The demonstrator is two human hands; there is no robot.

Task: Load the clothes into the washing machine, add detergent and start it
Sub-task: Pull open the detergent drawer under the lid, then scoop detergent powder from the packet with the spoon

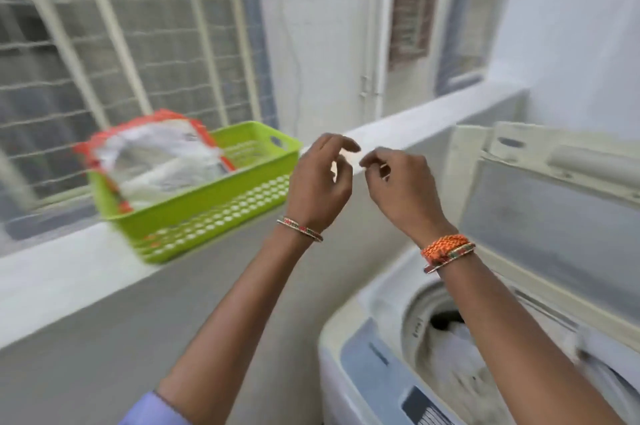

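Note:
The top-loading washing machine stands at the lower right with its lid raised. White and dark clothes lie in its drum. A green plastic basket sits on the ledge to the left, with an orange and white detergent bag standing in it. My left hand and my right hand are raised side by side in the air between the basket and the machine. Their fingers are loosely curled and hold nothing. The frame is blurred by motion.
A white ledge runs along a low wall from the left to the back right. Behind it is a barred window. A white wall with a pipe and two small vents stands at the back.

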